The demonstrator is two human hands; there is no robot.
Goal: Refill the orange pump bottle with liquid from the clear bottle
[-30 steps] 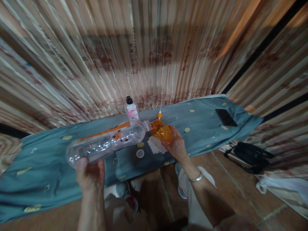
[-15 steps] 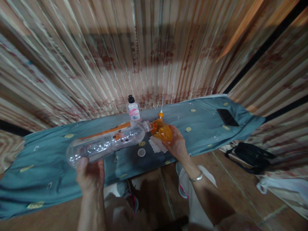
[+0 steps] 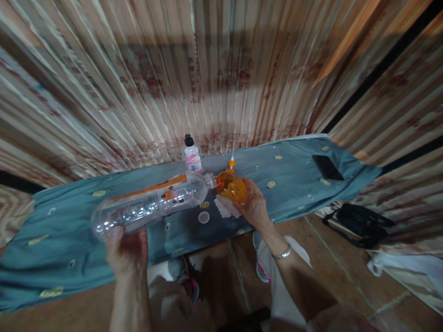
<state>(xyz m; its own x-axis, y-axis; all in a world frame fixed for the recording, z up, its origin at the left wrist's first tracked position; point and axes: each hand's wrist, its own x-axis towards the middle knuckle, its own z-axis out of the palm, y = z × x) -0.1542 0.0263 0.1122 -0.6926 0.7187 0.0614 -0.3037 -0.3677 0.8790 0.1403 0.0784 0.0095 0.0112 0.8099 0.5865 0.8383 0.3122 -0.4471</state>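
My left hand is closed around the base end of a large clear plastic bottle, which lies nearly level with its neck pointing right. An orange translucent bottle is gripped in my right hand, tilted so its mouth meets the clear bottle's mouth. Whether liquid passes between them I cannot tell. Behind the orange bottle, an orange and white pump top with a thin tube stands on the cloth. Below the two necks lie a round whitish cap and a crumpled white tissue.
A small clear bottle with a black top and pink label stands at the back. A dark phone lies toward the right of the green patterned cloth. On the tiled floor sits a black bag. Striped curtains hang behind.
My left hand and the base end of the clear bottle have shifted slightly left. The right hand and orange bottle stay almost where they were, the mouths still together.
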